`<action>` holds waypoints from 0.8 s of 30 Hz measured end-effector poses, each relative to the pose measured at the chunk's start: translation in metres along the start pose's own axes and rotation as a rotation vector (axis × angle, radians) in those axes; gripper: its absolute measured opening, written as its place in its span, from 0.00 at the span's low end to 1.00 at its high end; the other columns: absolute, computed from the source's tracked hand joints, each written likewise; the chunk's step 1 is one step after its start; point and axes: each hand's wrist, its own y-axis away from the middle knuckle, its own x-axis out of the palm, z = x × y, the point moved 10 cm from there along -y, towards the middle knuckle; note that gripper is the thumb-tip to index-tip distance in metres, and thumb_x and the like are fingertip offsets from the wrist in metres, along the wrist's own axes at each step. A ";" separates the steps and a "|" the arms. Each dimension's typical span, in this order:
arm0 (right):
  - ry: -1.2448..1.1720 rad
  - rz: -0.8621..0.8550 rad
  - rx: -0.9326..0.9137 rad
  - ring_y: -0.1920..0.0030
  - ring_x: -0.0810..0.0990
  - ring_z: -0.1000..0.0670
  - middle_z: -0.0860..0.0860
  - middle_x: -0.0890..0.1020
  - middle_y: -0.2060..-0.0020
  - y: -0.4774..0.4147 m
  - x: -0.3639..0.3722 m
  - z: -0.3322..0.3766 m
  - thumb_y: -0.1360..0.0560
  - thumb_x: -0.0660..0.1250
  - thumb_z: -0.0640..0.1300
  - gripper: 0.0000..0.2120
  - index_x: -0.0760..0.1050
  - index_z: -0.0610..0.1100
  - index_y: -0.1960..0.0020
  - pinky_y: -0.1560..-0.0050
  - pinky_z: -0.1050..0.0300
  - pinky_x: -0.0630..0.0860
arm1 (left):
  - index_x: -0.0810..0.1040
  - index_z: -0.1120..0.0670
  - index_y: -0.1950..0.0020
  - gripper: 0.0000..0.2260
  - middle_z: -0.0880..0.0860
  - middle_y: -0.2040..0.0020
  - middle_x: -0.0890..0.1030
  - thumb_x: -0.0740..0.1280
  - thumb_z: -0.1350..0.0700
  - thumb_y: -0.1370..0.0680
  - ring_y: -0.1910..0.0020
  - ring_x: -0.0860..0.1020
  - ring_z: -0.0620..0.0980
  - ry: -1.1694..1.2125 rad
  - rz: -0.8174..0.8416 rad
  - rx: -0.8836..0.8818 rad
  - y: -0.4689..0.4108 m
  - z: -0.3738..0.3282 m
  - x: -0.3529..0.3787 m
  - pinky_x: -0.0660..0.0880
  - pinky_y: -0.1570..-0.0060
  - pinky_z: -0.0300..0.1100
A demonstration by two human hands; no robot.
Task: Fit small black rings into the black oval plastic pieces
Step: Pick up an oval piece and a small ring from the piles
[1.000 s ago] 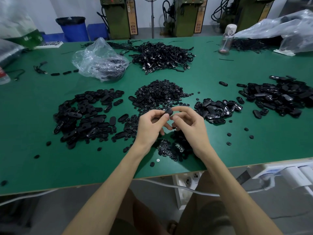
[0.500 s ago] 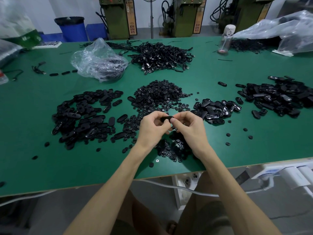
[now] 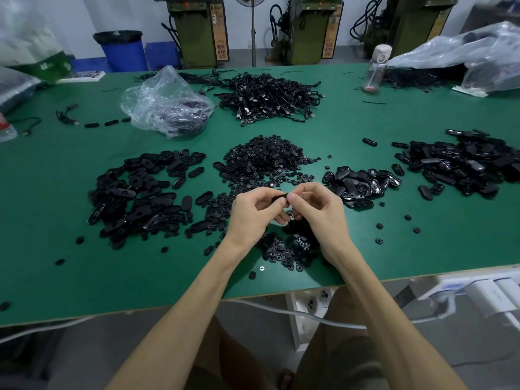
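Above green table (image 3: 84, 277): left hand (image 3: 250, 215) & right hand (image 3: 318, 212) together pinch oval piece (image 3: 280, 197); ring, hidden, may slip if fingers ease.

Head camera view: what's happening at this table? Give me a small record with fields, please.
Surface: green table
Left hand: pinches a black oval piece
Right hand: pinches the same piece at its other end
Ring fitted: cannot tell, the fingers hide it
Ring pile: table centre, beyond the hands
Loose ovals: heaps left and right of the rings
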 end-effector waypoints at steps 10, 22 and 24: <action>-0.024 -0.149 -0.017 0.60 0.83 0.53 0.51 0.86 0.59 -0.001 -0.017 -0.001 0.22 0.73 0.38 0.04 0.85 0.44 0.49 0.59 0.62 0.80 | 0.80 0.56 0.35 0.11 0.49 0.41 0.79 0.67 0.56 0.16 0.45 0.79 0.45 -0.537 -0.046 0.265 0.008 -0.032 0.013 0.77 0.41 0.43; -0.392 -0.629 0.099 0.53 0.87 0.49 0.46 0.87 0.56 0.012 -0.066 -0.018 0.20 0.66 0.30 0.09 0.82 0.39 0.45 0.51 0.60 0.82 | 0.78 0.58 0.35 0.12 0.55 0.38 0.78 0.62 0.65 0.17 0.41 0.77 0.50 -0.982 -0.240 -0.011 -0.009 -0.021 -0.078 0.74 0.34 0.47; -0.396 -0.638 0.131 0.52 0.87 0.50 0.47 0.88 0.53 0.012 -0.067 -0.021 0.19 0.67 0.33 0.10 0.81 0.42 0.41 0.54 0.59 0.83 | 0.77 0.61 0.37 0.10 0.59 0.40 0.77 0.63 0.62 0.17 0.41 0.76 0.55 -1.238 -0.276 -0.119 -0.014 -0.016 -0.115 0.73 0.36 0.50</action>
